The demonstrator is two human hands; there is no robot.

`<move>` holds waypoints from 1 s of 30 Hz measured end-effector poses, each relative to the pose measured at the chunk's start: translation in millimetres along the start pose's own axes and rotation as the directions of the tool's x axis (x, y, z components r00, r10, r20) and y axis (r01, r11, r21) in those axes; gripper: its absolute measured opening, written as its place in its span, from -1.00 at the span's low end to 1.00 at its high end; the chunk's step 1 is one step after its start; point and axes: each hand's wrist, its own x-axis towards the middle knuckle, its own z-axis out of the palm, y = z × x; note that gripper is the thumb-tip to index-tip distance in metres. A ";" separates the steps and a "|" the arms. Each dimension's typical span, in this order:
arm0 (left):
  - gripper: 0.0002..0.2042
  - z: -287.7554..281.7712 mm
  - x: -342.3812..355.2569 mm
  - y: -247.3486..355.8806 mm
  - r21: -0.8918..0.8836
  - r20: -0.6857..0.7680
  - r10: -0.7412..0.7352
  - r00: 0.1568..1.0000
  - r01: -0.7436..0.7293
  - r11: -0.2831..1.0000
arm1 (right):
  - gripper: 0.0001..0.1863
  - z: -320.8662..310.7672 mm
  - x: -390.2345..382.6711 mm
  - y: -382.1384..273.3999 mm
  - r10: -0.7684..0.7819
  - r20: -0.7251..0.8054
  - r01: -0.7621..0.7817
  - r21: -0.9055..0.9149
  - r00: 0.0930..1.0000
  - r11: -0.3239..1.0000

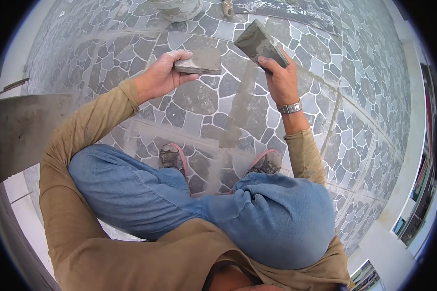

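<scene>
Honestly, the left hand [166, 73] is pinching only one end of a flat grey slab [202, 63], so the free end, out right of that grip, could dip if the pinch slackens. The right hand [280, 80] is closed round a tilted grey block [258, 42] jutting beyond its fingers; loose smears there might drop onto the patterned floor [195, 97] below.

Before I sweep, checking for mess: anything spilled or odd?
Yes: mid-picture, a dull grey smear interrupts the white-lined pattern of the floor, and the grey piece in the right hand has a patchy, uneven face.
</scene>
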 end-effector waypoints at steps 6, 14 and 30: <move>-0.70 31.7 4.4 7.5 -0.025 0.098 0.069 0.993 -0.067 0.997 | -0.28 51.1 -19.6 -1.4 -0.562 0.389 0.648 -0.657 0.730 0.385; -0.62 27.6 -1.8 23.6 -0.028 0.191 0.192 0.963 -0.190 0.981 | -0.33 -7.3 7.7 -7.7 -0.489 0.546 0.646 -0.762 0.681 0.048; -0.63 32.8 -7.3 40.8 -0.217 0.171 0.170 0.970 -0.131 0.967 | -0.61 19.9 -16.2 8.4 -0.108 -0.120 0.117 0.070 0.987 0.991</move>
